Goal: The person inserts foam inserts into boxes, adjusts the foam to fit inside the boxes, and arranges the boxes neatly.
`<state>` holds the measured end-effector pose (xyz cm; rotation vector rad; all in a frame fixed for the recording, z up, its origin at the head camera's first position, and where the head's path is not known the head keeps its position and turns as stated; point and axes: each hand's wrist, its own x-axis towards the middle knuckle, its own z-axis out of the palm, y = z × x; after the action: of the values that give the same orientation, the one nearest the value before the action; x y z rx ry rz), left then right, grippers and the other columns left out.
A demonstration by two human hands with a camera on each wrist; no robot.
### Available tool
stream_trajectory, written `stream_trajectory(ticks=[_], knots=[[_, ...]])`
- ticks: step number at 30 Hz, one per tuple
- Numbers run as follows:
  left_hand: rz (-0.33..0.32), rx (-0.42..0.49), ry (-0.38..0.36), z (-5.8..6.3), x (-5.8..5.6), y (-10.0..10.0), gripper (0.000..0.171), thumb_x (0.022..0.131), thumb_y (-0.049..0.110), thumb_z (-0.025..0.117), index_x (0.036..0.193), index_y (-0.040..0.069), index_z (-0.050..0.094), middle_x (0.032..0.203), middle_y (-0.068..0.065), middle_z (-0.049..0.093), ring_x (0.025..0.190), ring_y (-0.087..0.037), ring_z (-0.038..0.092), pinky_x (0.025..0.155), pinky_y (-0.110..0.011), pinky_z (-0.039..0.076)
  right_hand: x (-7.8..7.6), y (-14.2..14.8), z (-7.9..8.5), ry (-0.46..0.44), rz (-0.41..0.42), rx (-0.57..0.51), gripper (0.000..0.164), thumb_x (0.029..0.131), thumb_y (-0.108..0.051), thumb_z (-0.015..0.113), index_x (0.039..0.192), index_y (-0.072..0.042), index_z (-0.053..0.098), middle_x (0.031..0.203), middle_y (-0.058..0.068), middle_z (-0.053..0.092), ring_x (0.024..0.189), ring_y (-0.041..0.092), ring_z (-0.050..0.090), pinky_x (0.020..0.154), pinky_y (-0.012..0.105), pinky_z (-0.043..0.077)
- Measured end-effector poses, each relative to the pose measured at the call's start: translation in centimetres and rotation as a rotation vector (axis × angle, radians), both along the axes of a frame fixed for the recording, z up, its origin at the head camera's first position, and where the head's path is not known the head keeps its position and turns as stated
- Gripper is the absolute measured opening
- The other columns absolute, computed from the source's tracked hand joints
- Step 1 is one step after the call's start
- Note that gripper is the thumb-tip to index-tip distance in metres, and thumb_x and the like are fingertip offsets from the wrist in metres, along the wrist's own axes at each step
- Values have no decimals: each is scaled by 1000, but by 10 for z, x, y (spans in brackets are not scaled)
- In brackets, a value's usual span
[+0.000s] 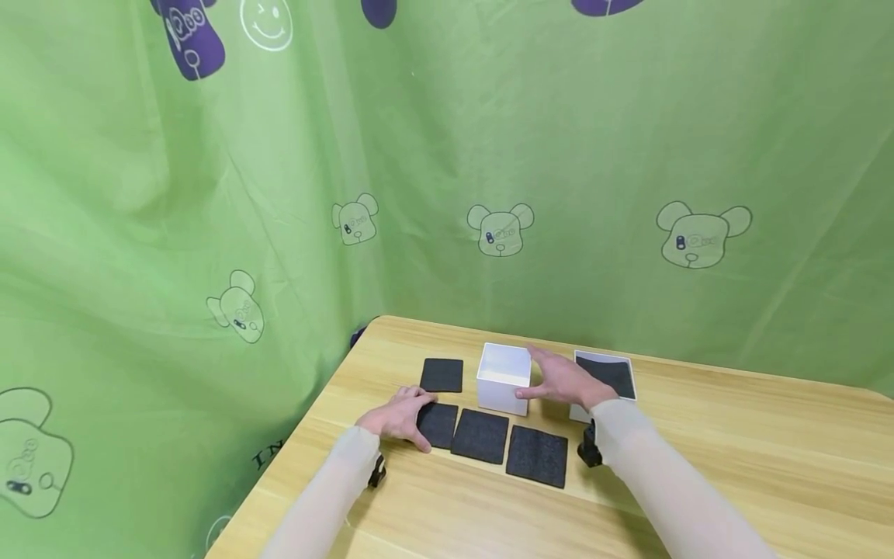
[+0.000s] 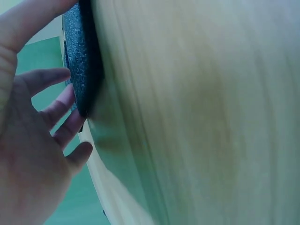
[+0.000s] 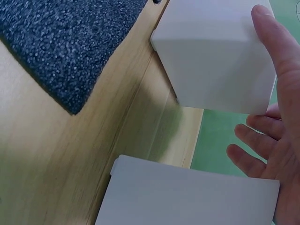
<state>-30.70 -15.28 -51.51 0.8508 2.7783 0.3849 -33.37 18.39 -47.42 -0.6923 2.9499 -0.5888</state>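
Note:
My left hand [image 1: 400, 420] rests at the left edge of a dark foam square [image 1: 438, 425], its fingers loosely spread. In the left wrist view the fingertips [image 2: 68, 75] reach that square's edge. My right hand [image 1: 564, 379] spans the right side of a white open box [image 1: 503, 394]. Its thumb [image 3: 272, 35] lies on the near side and the forefinger goes behind, partly hidden by the box. Two more dark squares, the middle one [image 1: 480, 435] and the right one [image 1: 537, 456], lie in a row in front of the box.
Another dark square [image 1: 442, 375] lies behind the row on the wooden table [image 1: 447, 505]. Under my right wrist stands a second white box [image 1: 634, 388] with dark foam [image 1: 609, 375] inside. A green printed curtain [image 1: 594, 295] hangs along the table's back and left.

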Motion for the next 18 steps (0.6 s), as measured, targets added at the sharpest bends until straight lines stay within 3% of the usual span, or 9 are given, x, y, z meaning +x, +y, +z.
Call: stream_trajectory(ticks=[7,18], knots=[[35,-16,34,-3,0,3,88,52,47,78,128,18,44,115,1,38,105,-18,32,88,-32,31,-1,1,0,26,2,1,105,66,-64,60,139,-1,17,140,19,22,126,34,23,100,47,21],[-4,-1,90,-4,3,5,88,56,44,75,128,9,40,121,-4,41,110,-21,35,93,-36,31,0,1,-1,28,10,21,106,66,-66,58,139,0,16,140,19,21,125,34,23,100,47,21]])
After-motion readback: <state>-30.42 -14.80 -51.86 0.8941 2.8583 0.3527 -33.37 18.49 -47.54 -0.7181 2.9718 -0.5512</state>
